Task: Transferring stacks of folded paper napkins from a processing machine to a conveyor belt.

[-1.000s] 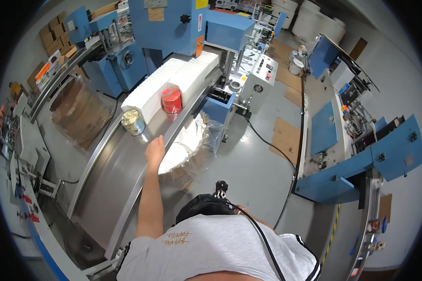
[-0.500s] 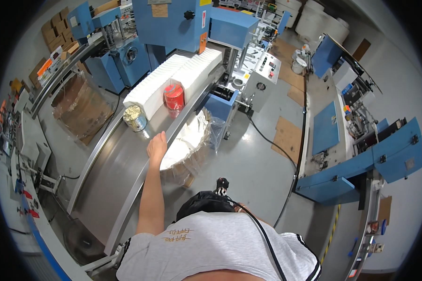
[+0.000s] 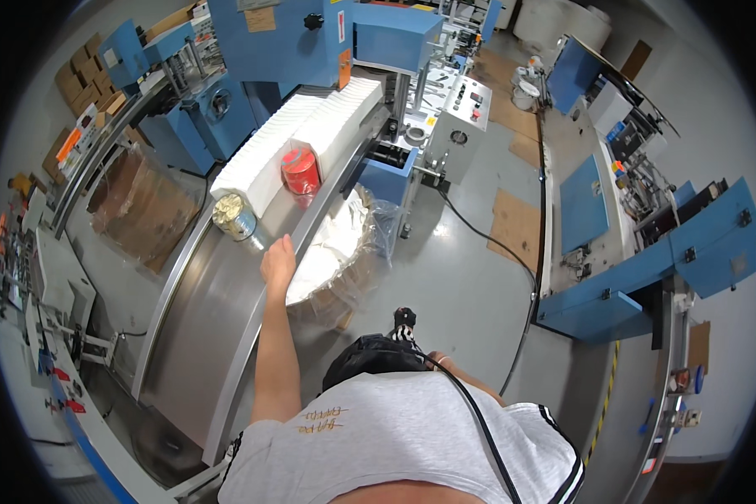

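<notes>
My left hand (image 3: 278, 260) lies at the right rail (image 3: 248, 340) of a steel chute (image 3: 202, 323), its fingers curled over the edge. Ahead of it, a red wrapped cylinder (image 3: 300, 172) stands against the end of the right-hand row of white folded sheets (image 3: 336, 122). To the left, a cylinder with a crinkled gold top and silvery side (image 3: 233, 217) stands at the end of the longer left-hand row (image 3: 256, 160). Both cylinders are apart from my hand. My right hand (image 3: 439, 359) is low beside my hip, its fingers mostly hidden.
Beneath the chute's right side stands a plastic-lined bin (image 3: 336, 252) of white material. A blue machine (image 3: 286, 42) rises over the rows. Left of the chute is a plastic-wrapped brown container (image 3: 143, 206). A black cable (image 3: 500, 244) crosses the floor; a blue-panelled machine (image 3: 584, 206) lines the right.
My view has shifted slightly, and a shoe shows farther forward. My left hand stays at the rail, and both cylinders keep their places against the white rows.
</notes>
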The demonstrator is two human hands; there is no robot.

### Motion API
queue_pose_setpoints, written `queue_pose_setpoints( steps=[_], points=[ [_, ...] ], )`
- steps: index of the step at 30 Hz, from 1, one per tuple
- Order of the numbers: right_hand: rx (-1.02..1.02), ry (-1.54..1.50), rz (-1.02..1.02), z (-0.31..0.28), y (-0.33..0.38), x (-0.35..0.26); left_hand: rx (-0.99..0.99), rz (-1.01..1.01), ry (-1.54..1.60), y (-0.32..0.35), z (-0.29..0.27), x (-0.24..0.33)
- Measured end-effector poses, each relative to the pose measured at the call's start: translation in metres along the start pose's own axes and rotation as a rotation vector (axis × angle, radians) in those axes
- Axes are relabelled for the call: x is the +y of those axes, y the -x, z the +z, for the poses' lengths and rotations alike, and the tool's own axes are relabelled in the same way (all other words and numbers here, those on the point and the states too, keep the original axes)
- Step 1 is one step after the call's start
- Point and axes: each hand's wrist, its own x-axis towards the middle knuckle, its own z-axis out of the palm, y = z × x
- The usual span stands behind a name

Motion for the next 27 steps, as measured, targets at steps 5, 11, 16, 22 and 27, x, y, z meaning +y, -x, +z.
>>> queue_pose_setpoints(
  steps=[5, 11, 16, 22, 27],
  points=[
    [0.026, 0.039, 0.048, 0.013, -0.013, 0.001, -0.004, 0.004, 0.003, 0.002, -0.001, -0.002],
    [0.110, 0.212, -0.342, 0.055, -0.080, 0.083, -0.009, 0.050, 0.008, -0.002, 0.001, 0.001],
    [-0.033, -0.048, 0.129, 0.017, -0.032, 0.008, -0.007, 0.035, -0.007, -0.003, 0.001, -0.007],
    [0.055, 0.164, 0.060, 0.024, -0.039, 0.018, -0.009, 0.050, 0.000, -0.003, 0.001, 0.001],
    [0.016, 0.231, 0.059, 0.016, -0.024, -0.005, -0.015, 0.044, -0.002, -0.004, 0.003, -0.005]
  ],
)
